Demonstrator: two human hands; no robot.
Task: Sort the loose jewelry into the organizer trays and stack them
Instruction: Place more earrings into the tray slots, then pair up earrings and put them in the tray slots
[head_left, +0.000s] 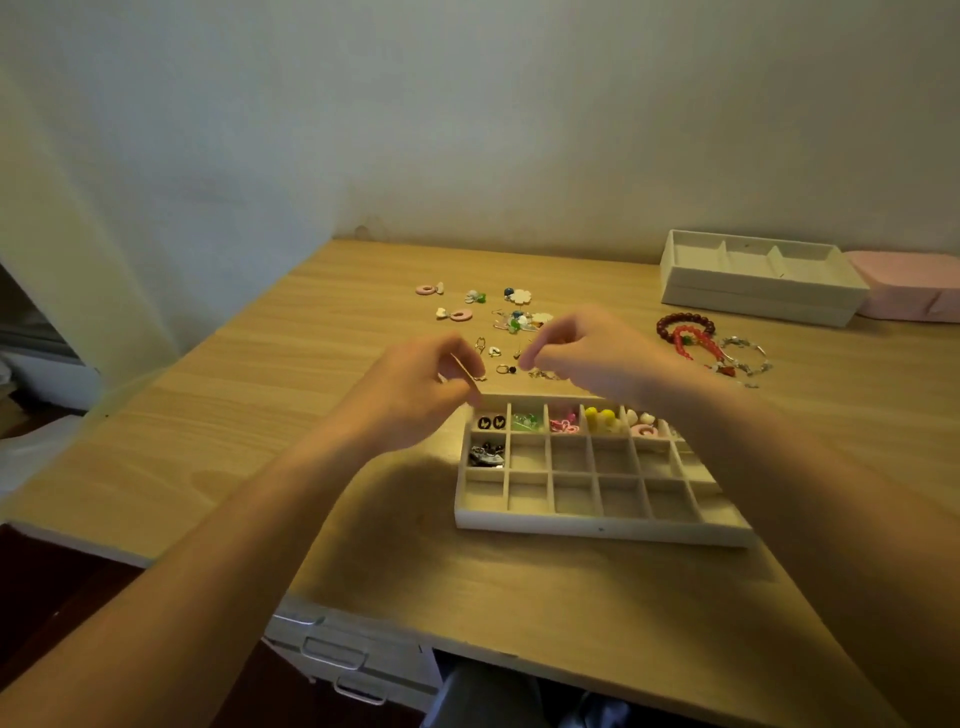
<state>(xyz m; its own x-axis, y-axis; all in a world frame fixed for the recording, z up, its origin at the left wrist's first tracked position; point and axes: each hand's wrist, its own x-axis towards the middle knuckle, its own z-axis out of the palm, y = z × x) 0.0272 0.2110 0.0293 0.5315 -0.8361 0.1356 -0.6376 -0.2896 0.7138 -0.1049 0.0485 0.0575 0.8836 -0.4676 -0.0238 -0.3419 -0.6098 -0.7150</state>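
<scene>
A white organizer tray (597, 527) with many small compartments lies on the wooden table in front of me. Its back row holds pairs of earrings: black, green, pink, yellow and white-pink ones. A dark piece sits in the second row at the left. Loose jewelry (498, 312) is scattered behind the tray. My left hand (421, 384) hovers over the tray's back left corner, its fingers curled and pinching a thin small earring. My right hand (587, 353) is above the tray's back edge, thumb and forefinger pinched together at a tiny piece among the loose items.
Red bead bracelets (685, 332) and a silver chain (748, 358) lie to the right of my hands. Two more white trays (753, 301) are stacked at the back right, beside a pink box (904, 291). A white drawer unit (353, 654) stands under the table's front edge.
</scene>
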